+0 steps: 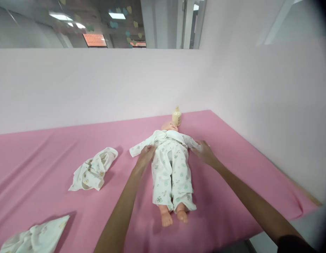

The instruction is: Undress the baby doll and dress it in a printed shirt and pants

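Observation:
A baby doll (166, 220) lies on its back on a pink sheet, its head toward the wall and its bare feet toward me. It wears a white printed top (163, 137) and matching trousers (160, 175). My left hand (147, 154) is at the side of the top near the waist, fingers closed around fabric there. At the end of the doll's other sleeve (190, 141) is my right hand (205, 153), its fingers bent around the cuff. The doll's hands do not show.
A crumpled white printed garment (94, 170) lies left of the doll, and another folded cloth (37, 237) is at the lower left. Behind the doll's head stands a pale yellow pump bottle (176, 116). White walls bound the pink-covered table (226, 196) at the back and right.

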`<state>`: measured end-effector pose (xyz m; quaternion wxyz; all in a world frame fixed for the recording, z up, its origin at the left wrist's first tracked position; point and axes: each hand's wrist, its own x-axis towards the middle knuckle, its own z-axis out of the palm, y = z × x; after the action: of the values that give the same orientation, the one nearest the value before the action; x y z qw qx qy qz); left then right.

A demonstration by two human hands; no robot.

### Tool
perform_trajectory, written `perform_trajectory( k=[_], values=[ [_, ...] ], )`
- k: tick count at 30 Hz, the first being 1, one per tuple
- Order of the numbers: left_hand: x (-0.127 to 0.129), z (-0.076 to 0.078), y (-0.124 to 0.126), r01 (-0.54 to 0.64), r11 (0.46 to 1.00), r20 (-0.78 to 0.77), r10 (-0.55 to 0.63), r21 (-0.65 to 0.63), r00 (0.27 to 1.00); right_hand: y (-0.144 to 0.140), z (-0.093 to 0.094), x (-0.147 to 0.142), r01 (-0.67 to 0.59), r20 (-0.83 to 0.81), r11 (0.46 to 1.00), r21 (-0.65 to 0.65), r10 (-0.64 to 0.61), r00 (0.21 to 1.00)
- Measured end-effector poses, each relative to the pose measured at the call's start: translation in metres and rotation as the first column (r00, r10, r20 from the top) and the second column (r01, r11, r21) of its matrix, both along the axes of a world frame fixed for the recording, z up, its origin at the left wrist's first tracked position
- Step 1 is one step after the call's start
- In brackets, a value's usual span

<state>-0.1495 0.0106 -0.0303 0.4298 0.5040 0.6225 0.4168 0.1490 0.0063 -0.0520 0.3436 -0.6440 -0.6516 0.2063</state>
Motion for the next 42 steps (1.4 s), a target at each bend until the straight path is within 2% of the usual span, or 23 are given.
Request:
perform_trajectory(
  k=[2,5,8,13,16,18,19,21,23,25,27,29,31,33,35,38,40,42],
  values=[
    [-0.003,0.001,0.001,0.048,0.997,-0.152,-0.038,0.061,0.988,0.019,-0.001,-0.006,-0.085,-0.111,0.995,-0.047,0.079,0.991],
    [0.001,-0.001,0.012,0.108,0.980,-0.423,-0.026,0.170,0.906,0.038,-0.001,-0.026,-0.212,-0.243,0.975,-0.065,0.191,0.951],
    [0.007,-0.001,0.025,0.153,0.964,-0.555,-0.008,0.215,0.832,0.052,0.001,-0.039,-0.246,-0.280,0.965,-0.085,0.214,0.936],
    [0.006,0.006,0.033,0.217,0.929,-0.588,0.002,0.301,0.809,0.057,0.008,-0.034,-0.307,-0.291,0.947,-0.098,0.268,0.919],
    [0.001,0.005,0.037,0.067,0.928,-0.534,0.151,0.367,0.832,0.049,0.015,-0.026,-0.294,-0.270,0.955,-0.050,0.270,0.924],
    [-0.002,0.004,0.042,-0.026,0.940,-0.501,0.205,0.341,0.841,0.043,0.020,-0.022,-0.269,-0.248,0.963,-0.008,0.259,0.933],
    [-0.003,0.004,0.044,-0.029,0.952,-0.498,0.186,0.306,0.847,0.041,0.022,-0.021,-0.253,-0.235,0.967,0.012,0.249,0.940],
    [-0.002,0.005,0.047,0.042,0.970,-0.506,0.088,0.241,0.858,0.039,0.024,-0.020,-0.195,-0.206,0.979,0.060,0.203,0.957],
    [-0.001,0.008,0.044,0.114,0.965,-0.517,0.026,0.238,0.856,0.038,0.024,-0.021,-0.087,-0.185,0.988,0.131,0.110,0.976],
    [0.000,0.010,0.036,0.188,0.927,-0.568,0.031,0.324,0.823,0.035,0.020,-0.025,0.034,-0.174,0.976,0.213,0.003,0.985],
    [-0.002,0.008,0.025,0.295,0.852,-0.656,0.072,0.432,0.751,0.027,0.013,-0.030,0.096,-0.156,0.955,0.279,-0.054,0.986],
    [-0.007,0.001,0.012,0.410,0.768,-0.741,0.123,0.493,0.660,0.015,0.003,-0.033,0.074,-0.123,0.946,0.317,-0.036,0.992],
    [-0.014,-0.008,0.001,0.483,0.731,-0.796,0.135,0.482,0.590,0.003,-0.008,-0.029,-0.053,-0.056,0.939,0.341,0.076,0.996],
    [-0.020,-0.017,-0.007,0.498,0.751,-0.823,0.107,0.434,0.558,-0.007,-0.020,-0.020,-0.233,0.040,0.908,0.348,0.234,0.971],
    [-0.021,-0.024,-0.012,0.438,0.814,-0.806,0.062,0.382,0.588,-0.010,-0.030,-0.008,-0.351,0.103,0.883,0.312,0.335,0.936],
    [-0.017,-0.029,-0.014,0.307,0.906,-0.719,-0.005,0.290,0.695,-0.005,-0.039,0.002,-0.348,0.073,0.916,0.201,0.340,0.937],
    [-0.014,-0.031,-0.014,0.278,0.931,-0.686,-0.044,0.236,0.727,0.000,-0.042,0.004,-0.315,0.044,0.937,0.152,0.312,0.949],
    [-0.014,-0.033,-0.013,0.289,0.931,-0.699,-0.054,0.223,0.713,0.001,-0.042,0.005,-0.241,0.035,0.959,0.148,0.239,0.970]
  ],
)
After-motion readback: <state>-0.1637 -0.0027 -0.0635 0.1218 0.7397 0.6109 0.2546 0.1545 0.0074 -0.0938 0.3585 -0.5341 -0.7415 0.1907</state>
